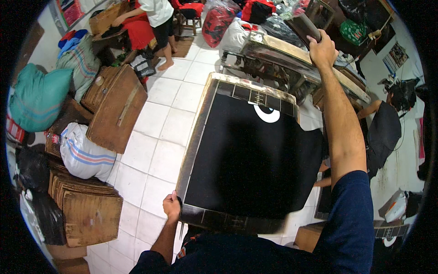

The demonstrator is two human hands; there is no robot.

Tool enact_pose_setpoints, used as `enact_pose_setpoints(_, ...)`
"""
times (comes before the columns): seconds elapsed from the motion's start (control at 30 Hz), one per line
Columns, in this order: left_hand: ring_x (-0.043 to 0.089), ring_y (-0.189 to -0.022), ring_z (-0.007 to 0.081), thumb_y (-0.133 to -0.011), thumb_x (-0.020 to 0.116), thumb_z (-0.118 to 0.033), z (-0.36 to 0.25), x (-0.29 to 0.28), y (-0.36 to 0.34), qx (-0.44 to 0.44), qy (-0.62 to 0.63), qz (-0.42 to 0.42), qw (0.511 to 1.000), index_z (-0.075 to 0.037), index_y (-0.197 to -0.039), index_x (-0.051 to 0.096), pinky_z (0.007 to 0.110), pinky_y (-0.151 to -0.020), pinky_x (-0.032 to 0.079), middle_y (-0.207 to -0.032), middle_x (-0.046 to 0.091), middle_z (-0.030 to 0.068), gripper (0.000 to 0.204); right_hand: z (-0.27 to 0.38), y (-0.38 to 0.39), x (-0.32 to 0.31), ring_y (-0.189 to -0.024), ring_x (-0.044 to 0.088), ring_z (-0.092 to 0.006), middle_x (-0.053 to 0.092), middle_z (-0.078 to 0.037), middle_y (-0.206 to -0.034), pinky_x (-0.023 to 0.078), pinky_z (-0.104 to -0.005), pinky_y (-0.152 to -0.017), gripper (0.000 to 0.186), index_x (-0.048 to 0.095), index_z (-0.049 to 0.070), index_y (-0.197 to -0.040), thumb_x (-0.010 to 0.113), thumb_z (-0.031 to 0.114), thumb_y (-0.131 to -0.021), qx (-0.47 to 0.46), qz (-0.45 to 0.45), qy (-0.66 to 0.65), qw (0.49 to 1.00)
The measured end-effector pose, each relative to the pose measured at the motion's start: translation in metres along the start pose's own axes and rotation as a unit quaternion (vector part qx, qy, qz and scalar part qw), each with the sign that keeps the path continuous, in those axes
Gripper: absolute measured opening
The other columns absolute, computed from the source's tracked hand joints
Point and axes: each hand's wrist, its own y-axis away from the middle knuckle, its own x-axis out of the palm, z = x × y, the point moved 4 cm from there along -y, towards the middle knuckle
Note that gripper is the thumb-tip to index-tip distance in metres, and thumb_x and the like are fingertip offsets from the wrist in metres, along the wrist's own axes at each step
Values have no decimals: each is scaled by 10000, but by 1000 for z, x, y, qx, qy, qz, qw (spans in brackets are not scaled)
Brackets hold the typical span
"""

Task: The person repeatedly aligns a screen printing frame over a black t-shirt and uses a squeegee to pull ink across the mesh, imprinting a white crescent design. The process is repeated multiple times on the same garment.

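Note:
In front of me lies a flat board (194, 160) with grid-marked dark margins and a pale worn rim. On it is black fabric (251, 169) with a white curved print (267, 113) near the top, partly in shadow. My left hand (172, 205) is closed on the board's lower left edge. My right hand (323, 50) is raised beyond the board's upper right, its fingers wrapped round a dark cylindrical bar (303, 25).
Left are sacks (39, 96) and stacked wooden boards (114, 105). A person (159, 29) stands at the back on the tiled floor. A long bench (273, 55) holds bagged bundles. Another person (382, 128) is at the right, partly hidden by my arm.

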Motion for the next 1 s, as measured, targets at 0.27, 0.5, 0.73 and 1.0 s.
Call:
enact_pose_setpoints(0.27, 674, -821, 201, -698, 967, -196, 11, -44, -5, 71, 63, 141, 985, 11, -1057, 626, 357, -766, 551, -884, 715, 103, 536, 2, -18, -2, -1148, 660, -348, 752, -104, -1148, 445, -541, -981, 415, 690, 260, -1297, 718, 391, -905, -5, -31, -15, 999)
enact_pose_setpoints(0.5, 636, -633, 294, -651, 988, -356, -26, -30, -10, 120, -107, 150, 976, -5, -899, 564, 430, -615, 516, -700, 654, 133, 604, 18, -21, -19, -1140, 619, -344, 712, -123, -1157, 435, -513, -972, 365, 684, 146, -1215, 741, 276, -879, -5, -69, -29, 997)
enact_pose_setpoints(0.73, 683, -724, 321, -684, 972, -304, -51, -28, -12, 89, -148, 174, 970, -2, -960, 526, 443, -686, 543, -782, 676, 157, 605, 23, -43, -20, -1169, 626, -343, 714, -129, -1178, 440, -513, -991, 383, 686, 154, -1221, 757, 289, -870, 12, -66, -30, 997)
enact_pose_setpoints(1.0, 686, -894, 330, -649, 993, -361, -26, -13, -25, 45, -156, 142, 977, 43, -1098, 513, 433, -800, 556, -979, 676, 190, 772, 13, -56, -13, -1121, 653, -392, 729, -164, -1115, 466, -515, -960, 337, 705, 161, -1160, 766, 291, -854, 26, -35, -53, 998)
